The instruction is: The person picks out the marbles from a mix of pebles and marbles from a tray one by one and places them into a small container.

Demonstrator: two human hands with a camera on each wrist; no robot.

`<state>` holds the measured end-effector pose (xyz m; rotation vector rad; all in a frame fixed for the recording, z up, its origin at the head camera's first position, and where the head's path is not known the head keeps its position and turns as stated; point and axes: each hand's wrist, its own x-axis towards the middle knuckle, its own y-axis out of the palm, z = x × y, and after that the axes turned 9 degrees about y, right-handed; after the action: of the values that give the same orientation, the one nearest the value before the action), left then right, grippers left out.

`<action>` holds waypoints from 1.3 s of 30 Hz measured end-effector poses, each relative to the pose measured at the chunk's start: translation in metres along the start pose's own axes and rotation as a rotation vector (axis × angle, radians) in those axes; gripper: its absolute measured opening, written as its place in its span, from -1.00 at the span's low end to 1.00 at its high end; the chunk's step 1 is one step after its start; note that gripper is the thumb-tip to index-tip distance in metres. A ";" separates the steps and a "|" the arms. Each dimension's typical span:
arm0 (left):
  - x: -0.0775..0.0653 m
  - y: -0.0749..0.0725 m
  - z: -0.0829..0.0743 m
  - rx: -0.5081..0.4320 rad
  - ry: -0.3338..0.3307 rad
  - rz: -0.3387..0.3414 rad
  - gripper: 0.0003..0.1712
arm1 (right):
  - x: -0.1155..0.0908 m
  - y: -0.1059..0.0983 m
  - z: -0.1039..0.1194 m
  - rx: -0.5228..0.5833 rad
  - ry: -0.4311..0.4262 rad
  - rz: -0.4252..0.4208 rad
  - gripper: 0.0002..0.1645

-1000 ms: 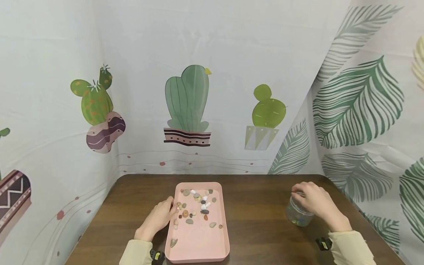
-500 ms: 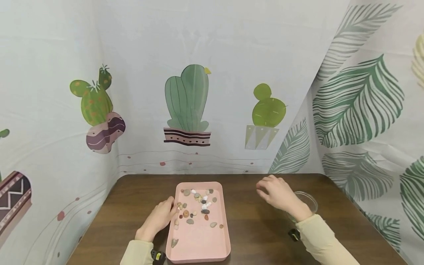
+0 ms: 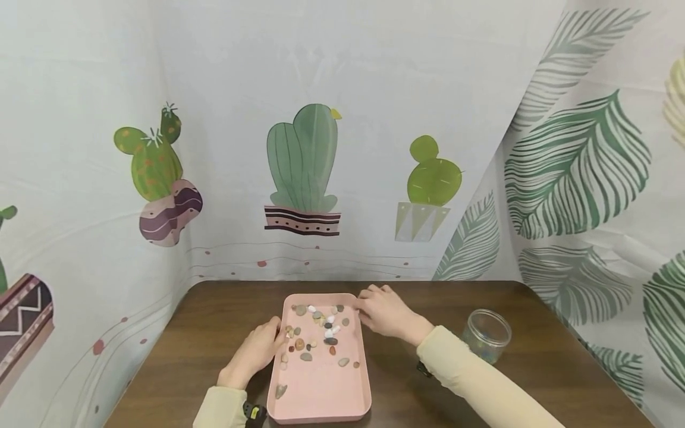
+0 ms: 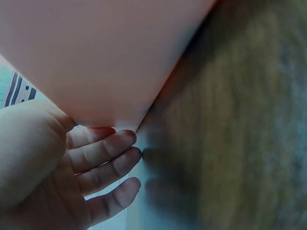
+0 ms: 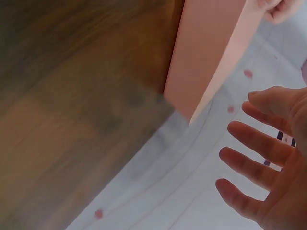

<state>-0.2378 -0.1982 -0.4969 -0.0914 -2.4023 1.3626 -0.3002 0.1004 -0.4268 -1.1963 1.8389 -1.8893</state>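
Note:
A pink rectangular tray [image 3: 321, 395] lies on the table with several small pebbles [image 3: 306, 356] scattered in it, mostly toward its far half. My left hand [image 3: 255, 349] holds the tray's left side, thumb by the rim and fingers against the outer wall; the left wrist view shows the fingers [image 4: 105, 155] close at the tray's lower edge. By the far right corner of the tray is my right hand [image 3: 387, 312], its fingertips overlapping the rim. Seen from the right wrist, the fingers [image 5: 254, 139] are spread with nothing between them.
An uncovered clear jar [image 3: 488, 340] with colourful bits low inside stands at the right, beyond my right forearm. The dark wooden table [image 3: 230, 315] reaches back to a curtain [image 3: 369, 178] printed with cacti and leaves.
My right hand has left the jar and travelled left across the table to the tray's far right corner. The left hand and the tray have stayed in place.

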 end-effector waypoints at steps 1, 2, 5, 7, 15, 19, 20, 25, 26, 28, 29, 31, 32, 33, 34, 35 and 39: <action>0.000 0.000 0.000 -0.001 0.006 0.001 -0.89 | 0.004 0.001 0.005 0.000 -0.002 0.012 -0.82; -0.001 0.000 0.001 -0.002 0.010 0.005 -0.89 | 0.008 0.002 0.009 0.006 0.000 0.023 -0.80; -0.001 0.000 0.003 -0.005 0.008 0.011 -0.90 | 0.022 0.004 0.021 0.024 0.006 0.055 -0.78; -0.001 0.000 0.004 0.001 -0.002 0.007 -0.89 | 0.034 0.006 0.028 0.038 0.005 0.069 -0.77; 0.001 -0.004 0.005 0.006 -0.002 -0.006 -0.89 | 0.085 0.022 0.052 0.087 0.012 0.109 -0.80; 0.001 -0.005 0.004 0.008 -0.004 0.003 -0.89 | 0.103 0.031 0.059 0.127 0.037 0.135 -0.82; 0.001 -0.004 0.004 0.012 -0.003 0.006 -0.89 | 0.107 0.034 0.061 0.136 0.045 0.146 -0.82; 0.002 -0.003 0.004 0.008 -0.007 0.016 -0.89 | 0.124 0.048 0.067 0.149 0.112 0.223 -0.89; 0.001 -0.003 0.004 0.002 -0.011 0.017 -0.89 | 0.127 0.050 0.069 0.155 0.124 0.242 -0.90; 0.000 -0.003 0.004 -0.002 -0.018 0.017 -0.89 | 0.130 0.055 0.072 0.149 0.141 0.271 -0.89; -0.001 -0.003 0.003 -0.003 -0.016 0.017 -0.88 | 0.132 0.057 0.073 0.143 0.150 0.282 -0.86; -0.001 -0.002 0.003 -0.006 -0.012 0.013 -0.88 | 0.133 0.059 0.076 0.136 0.167 0.306 -0.80; -0.001 -0.001 0.003 -0.008 -0.008 0.012 -0.89 | 0.132 0.060 0.078 0.131 0.174 0.315 -0.80; 0.000 -0.001 0.003 -0.011 -0.005 0.011 -0.89 | 0.132 0.062 0.078 0.127 0.184 0.324 -0.80; 0.000 0.000 0.002 -0.013 0.000 0.010 -0.88 | 0.131 0.063 0.079 0.123 0.191 0.332 -0.82; 0.000 0.000 0.002 -0.018 -0.001 0.010 -0.88 | 0.131 0.066 0.080 0.122 0.195 0.340 -0.85; 0.000 0.001 0.001 -0.019 -0.007 0.010 -0.87 | 0.130 0.076 0.084 0.134 0.203 0.357 -0.86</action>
<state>-0.2385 -0.1984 -0.4980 -0.1039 -2.4236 1.3465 -0.3518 -0.0606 -0.4587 -0.6029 1.8402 -1.9413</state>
